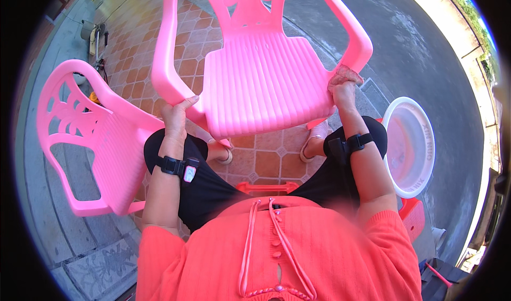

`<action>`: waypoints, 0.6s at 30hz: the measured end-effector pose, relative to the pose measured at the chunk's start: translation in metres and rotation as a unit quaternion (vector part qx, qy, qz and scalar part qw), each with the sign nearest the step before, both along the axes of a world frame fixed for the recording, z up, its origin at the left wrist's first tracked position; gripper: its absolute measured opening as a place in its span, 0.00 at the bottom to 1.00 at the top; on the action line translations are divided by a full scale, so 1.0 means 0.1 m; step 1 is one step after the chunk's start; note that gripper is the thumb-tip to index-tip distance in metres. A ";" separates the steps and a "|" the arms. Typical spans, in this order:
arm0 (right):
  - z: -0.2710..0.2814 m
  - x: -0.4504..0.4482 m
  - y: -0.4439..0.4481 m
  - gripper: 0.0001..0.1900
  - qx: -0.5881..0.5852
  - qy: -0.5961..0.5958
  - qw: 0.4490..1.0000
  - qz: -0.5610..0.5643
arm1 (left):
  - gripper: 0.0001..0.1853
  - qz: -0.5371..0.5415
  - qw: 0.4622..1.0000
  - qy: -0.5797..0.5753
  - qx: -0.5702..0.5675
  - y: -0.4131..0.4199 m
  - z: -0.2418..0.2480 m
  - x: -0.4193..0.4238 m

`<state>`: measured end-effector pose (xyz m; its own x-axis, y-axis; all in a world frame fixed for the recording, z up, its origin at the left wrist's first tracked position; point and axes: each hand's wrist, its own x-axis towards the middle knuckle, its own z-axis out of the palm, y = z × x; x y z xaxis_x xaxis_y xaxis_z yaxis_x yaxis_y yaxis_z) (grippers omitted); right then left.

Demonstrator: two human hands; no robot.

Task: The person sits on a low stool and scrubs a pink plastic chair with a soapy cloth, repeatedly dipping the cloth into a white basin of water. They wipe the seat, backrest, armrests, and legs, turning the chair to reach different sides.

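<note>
In front of my knees stands a pink plastic armchair (263, 81) with a ribbed seat and a cut-out backrest. My left hand (175, 115) grips the lower front part of its armrest on the left, thumb resting on top near the seat corner. On the opposite side, my right hand (343, 91) presses a crumpled, brownish-pink cloth (345, 76) against the base of the other armrest. The cloth is partly covered by my fingers. The chair's legs are largely hidden under the seat.
A second pink plastic armchair (119, 157) is close on my left. To my right sits a white plastic basin (409, 149), with a red plastic stool (413, 221) below it. Orange floor tiles (271, 163) meet grey concrete (403, 57) on the right. A red bar (267, 187) lies between my thighs.
</note>
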<state>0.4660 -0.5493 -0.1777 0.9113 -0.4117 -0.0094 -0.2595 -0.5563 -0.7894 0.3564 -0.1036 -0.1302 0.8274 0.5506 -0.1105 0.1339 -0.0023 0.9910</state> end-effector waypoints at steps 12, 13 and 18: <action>0.24 -0.66 0.59 0.40 -0.434 0.140 0.865 0.209 | 0.17 0.003 1.000 -0.014 0.003 -0.11 0.02 -0.23; 0.25 -0.72 0.64 0.40 -0.447 0.113 0.854 0.242 | 0.17 -0.001 1.000 -0.025 0.001 -0.11 0.01 -0.24; 0.31 -1.04 0.94 0.34 -0.424 0.025 0.826 0.371 | 0.18 -0.012 0.998 -0.004 0.057 -0.23 -0.02 -0.40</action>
<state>0.3620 -0.4555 -0.1467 0.9230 0.3816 -0.0487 0.3803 -0.9242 -0.0337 0.3165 -0.1265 -0.1326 0.8412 0.5391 -0.0422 0.1247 -0.1174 0.9852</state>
